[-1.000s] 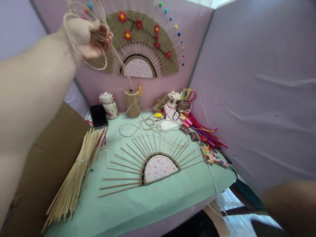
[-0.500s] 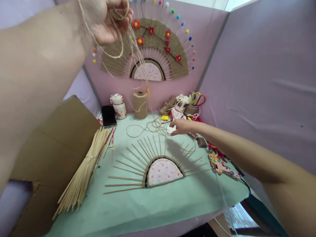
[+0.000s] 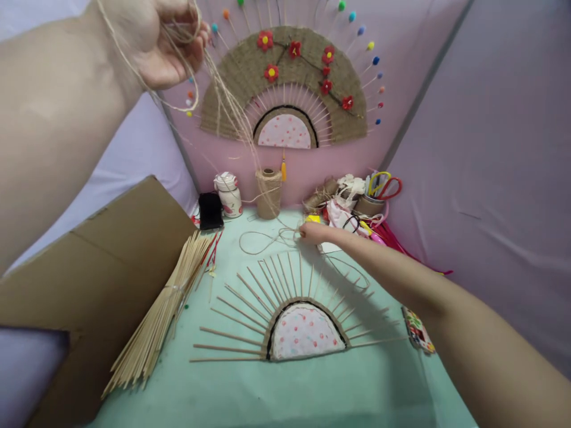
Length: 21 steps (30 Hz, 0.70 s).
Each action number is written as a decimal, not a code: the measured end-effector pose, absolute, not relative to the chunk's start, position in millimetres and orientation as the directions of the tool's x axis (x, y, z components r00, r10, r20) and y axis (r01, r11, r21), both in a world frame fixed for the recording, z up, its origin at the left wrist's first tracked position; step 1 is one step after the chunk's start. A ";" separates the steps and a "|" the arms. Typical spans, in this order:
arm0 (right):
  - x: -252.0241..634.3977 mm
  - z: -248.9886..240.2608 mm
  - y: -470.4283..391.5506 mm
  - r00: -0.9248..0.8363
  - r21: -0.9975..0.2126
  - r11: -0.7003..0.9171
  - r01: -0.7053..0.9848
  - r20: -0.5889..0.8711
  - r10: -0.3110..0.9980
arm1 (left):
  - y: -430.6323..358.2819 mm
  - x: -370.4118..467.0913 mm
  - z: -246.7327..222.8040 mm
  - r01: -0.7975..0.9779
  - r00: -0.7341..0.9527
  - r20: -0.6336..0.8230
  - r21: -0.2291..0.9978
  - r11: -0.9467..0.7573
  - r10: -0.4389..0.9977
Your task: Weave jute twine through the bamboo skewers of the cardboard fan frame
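My left hand [image 3: 172,44] is raised at the upper left, its fingers curled round loops of thin jute twine [image 3: 229,95]. Several strands hang from it down to the table, past the twine spool [image 3: 269,199]. My right hand [image 3: 310,233] reaches in from the right, fingers closed at the edge of the loose twine [image 3: 263,239] lying on the table; its fingertips are partly hidden. Below it lies a half-finished fan [image 3: 307,333], a dotted white half-circle with thin sticks spread around it like rays.
A bundle of thin sticks [image 3: 156,321] lies at left beside a cardboard sheet [image 3: 111,261]. Along the back stand a black pouch [image 3: 210,211], a white jar [image 3: 228,196] and a cup with scissors [image 3: 370,205]. A flowered fan [image 3: 236,71] hangs on the pink wall.
The view has shifted, so the table and wall fan appear further right. My right hand has come to the loose twine and its fingers have closed. My left hand still holds the raised twine.
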State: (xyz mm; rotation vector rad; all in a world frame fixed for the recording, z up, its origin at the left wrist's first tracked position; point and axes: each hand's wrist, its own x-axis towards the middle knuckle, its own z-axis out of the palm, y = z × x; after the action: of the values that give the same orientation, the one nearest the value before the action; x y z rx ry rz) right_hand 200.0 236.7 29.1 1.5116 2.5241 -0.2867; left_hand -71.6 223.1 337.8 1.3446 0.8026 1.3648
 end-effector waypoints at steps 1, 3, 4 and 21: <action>206.0 41.4 239.0 -0.458 -0.081 0.452 0.888 -0.240 0.856 | 224.5 -76.0 334.0 -0.174 0.165 0.352 0.930 -0.324 0.921; 220.7 71.7 244.1 -0.442 -0.105 0.429 0.897 -0.188 0.877 | 229.1 -84.7 326.3 -0.115 0.134 0.344 0.937 -0.330 0.929; 228.9 88.7 247.0 -0.433 -0.117 0.418 0.901 -0.160 0.887 | 231.9 -88.6 322.3 -0.105 0.113 0.338 0.939 -0.327 0.934; 361.8 186.3 252.7 0.247 -0.386 -0.124 0.914 0.288 0.925 | 234.8 -56.0 244.9 -0.202 0.054 0.098 0.976 -0.085 0.994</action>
State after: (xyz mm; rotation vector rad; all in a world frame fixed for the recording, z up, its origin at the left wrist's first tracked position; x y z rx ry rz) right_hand 361.8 252.7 186.3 2.8195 2.3074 -0.0415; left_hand -56.0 234.8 244.9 1.1549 0.9692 1.3166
